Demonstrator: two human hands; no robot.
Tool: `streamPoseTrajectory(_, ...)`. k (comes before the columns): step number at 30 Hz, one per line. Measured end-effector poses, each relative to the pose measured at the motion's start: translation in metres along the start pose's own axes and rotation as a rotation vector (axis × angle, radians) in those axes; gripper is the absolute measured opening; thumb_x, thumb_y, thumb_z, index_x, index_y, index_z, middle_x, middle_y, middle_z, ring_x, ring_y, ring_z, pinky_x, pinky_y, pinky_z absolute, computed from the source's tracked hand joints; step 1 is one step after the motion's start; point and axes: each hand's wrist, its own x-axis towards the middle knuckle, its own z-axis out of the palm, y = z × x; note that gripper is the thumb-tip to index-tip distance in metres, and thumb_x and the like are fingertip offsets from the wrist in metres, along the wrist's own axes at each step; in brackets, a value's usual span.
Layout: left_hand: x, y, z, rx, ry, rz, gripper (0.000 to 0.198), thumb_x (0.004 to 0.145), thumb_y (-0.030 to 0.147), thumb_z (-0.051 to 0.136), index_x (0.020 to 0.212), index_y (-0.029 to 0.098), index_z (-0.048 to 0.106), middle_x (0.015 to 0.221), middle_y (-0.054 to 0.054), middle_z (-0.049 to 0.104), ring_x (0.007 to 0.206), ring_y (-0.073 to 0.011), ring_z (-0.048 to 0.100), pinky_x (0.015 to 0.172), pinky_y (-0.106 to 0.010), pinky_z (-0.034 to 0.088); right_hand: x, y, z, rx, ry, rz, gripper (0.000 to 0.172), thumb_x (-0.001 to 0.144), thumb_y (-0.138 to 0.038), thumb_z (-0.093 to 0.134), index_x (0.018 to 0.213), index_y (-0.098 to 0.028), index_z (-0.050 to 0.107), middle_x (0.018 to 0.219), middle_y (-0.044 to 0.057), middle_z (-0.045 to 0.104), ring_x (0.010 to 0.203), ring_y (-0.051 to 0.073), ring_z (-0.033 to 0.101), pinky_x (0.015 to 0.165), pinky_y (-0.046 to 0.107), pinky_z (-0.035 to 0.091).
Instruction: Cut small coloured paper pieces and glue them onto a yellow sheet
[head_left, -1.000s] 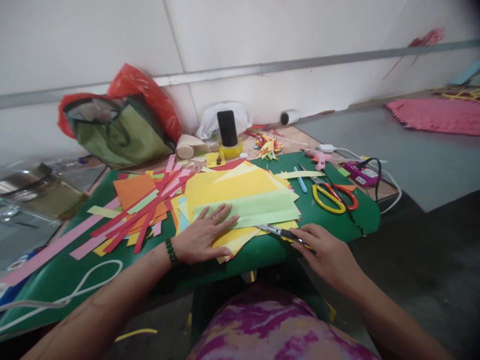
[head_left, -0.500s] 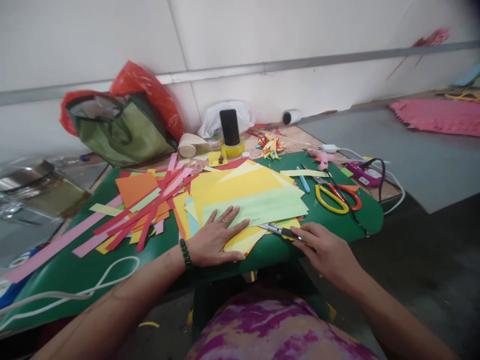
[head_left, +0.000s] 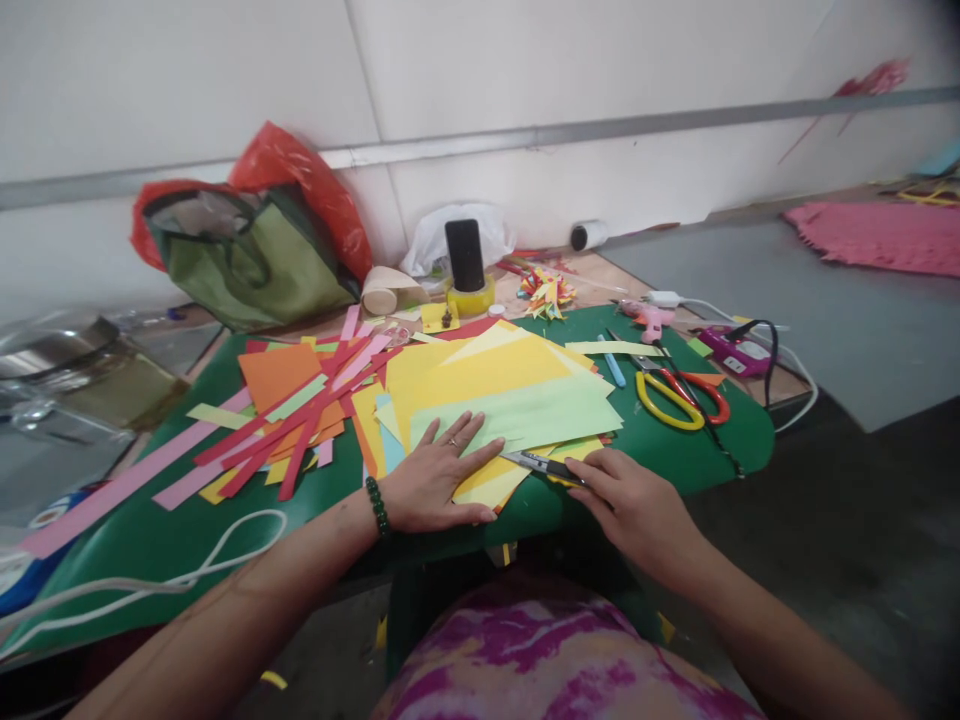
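My left hand (head_left: 442, 475) lies spread on a stack of coloured paper, pressing the near left part of a pale green sheet (head_left: 540, 410). Beneath it show yellow sheets (head_left: 450, 372), and a pale yellow piece (head_left: 491, 482) pokes out at the front edge. My right hand (head_left: 626, 500) grips a box cutter (head_left: 547, 465) with a black and grey handle. The tip of the cutter points left, at the near edge of the green sheet, close to my left fingertips. Whether the blade touches the paper I cannot tell.
Paper strips (head_left: 300, 430) are heaped left on the green mat (head_left: 330, 530). Scissors (head_left: 679, 395), a light blue pen-like tool (head_left: 615, 365) and a pink glue gun (head_left: 649, 318) lie right. A phone (head_left: 465, 255) stands behind on yellow tape (head_left: 472, 300). A white cable (head_left: 187, 580) loops at the front left.
My right hand and the box cutter have moved a little left along the sheet's near edge. My left hand stays pressed on the paper. The whole view has shifted slightly.
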Motion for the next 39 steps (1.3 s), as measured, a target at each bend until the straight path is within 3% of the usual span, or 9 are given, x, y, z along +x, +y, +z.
streamPoseTrajectory(7, 0.000, -0.002, 0.002, -0.037, 0.030, 0.016, 0.092, 0.076, 0.079, 0.038, 0.150, 0.027, 0.023, 0.159, -0.016, 0.007, 0.144, -0.0381, 0.009, 0.111, -0.062, 0.009, 0.006, -0.014, 0.006, 0.001, 0.009, -0.026, 0.023, 0.090, -0.019, 0.052, 0.108, -0.016, 0.066, 0.090, 0.008, 0.066, 0.077, 0.019, 0.062, 0.062, 0.028, 0.050)
streamPoseTrajectory(17, -0.036, -0.034, 0.006, -0.007, 0.024, 0.016, 0.089, 0.080, 0.077, 0.034, 0.151, 0.025, 0.018, 0.159, -0.014, 0.008, 0.145, -0.0364, 0.011, 0.113, -0.058, 0.005, 0.007, -0.014, 0.007, -0.017, 0.050, -0.046, 0.025, 0.094, -0.023, 0.046, 0.105, -0.015, 0.067, 0.087, 0.008, 0.067, 0.074, 0.017, 0.063, 0.059, 0.026, 0.048)
streamPoseTrajectory(27, -0.035, -0.031, 0.008, 0.002, 0.053, 0.008, 0.093, 0.077, 0.080, 0.033, 0.150, 0.024, 0.022, 0.158, -0.016, 0.012, 0.144, -0.0364, 0.013, 0.112, -0.059, 0.007, 0.016, -0.028, 0.011, 0.000, -0.010, -0.084, 0.024, 0.091, -0.019, 0.050, 0.108, -0.018, 0.067, 0.091, 0.009, 0.068, 0.077, 0.018, 0.063, 0.063, 0.026, 0.050)
streamPoseTrajectory(39, -0.035, -0.029, 0.005, -0.018, 0.028, 0.005, 0.092, 0.079, 0.079, 0.032, 0.151, 0.023, 0.020, 0.158, -0.016, 0.010, 0.145, -0.0346, 0.010, 0.113, -0.058, 0.006, 0.026, -0.053, 0.016, 0.010, 0.013, -0.124, 0.020, 0.089, -0.019, 0.053, 0.105, -0.014, 0.066, 0.086, 0.008, 0.066, 0.073, 0.018, 0.062, 0.060, 0.026, 0.046)
